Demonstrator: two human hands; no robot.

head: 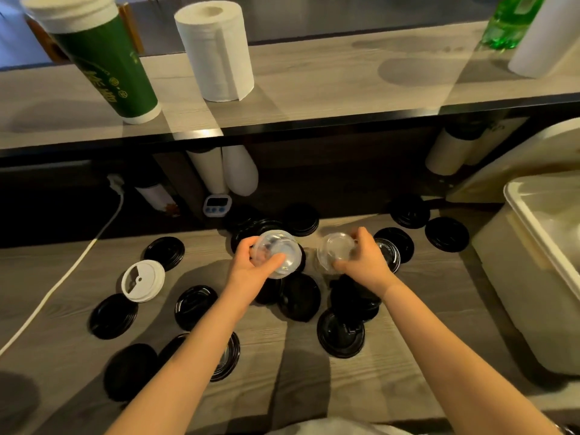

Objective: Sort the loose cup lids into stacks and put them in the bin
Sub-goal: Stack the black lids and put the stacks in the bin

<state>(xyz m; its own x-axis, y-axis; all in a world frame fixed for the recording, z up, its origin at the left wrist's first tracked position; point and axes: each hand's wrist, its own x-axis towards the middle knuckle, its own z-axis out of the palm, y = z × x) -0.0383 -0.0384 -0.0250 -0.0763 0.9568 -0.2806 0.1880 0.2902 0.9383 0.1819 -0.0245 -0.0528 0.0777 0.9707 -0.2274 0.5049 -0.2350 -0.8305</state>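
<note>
Left hand (251, 262) and right hand (365, 262) each pinch a clear lid (277, 253) by its rim above the desk (78, 268) — thin, light, slippery plastic, likely bendy — so rim grips suit.

Black lids (299, 296) surrounded the fingers (361, 235); clear lids (277, 252) in them, one white lid (143, 280) left, grey wood-grain bench (408, 356).

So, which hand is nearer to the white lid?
Left. The left hand, holding the larger clear lid, is right of the white lid; the right hand, holding the smaller clear lid, is farther right.
</note>
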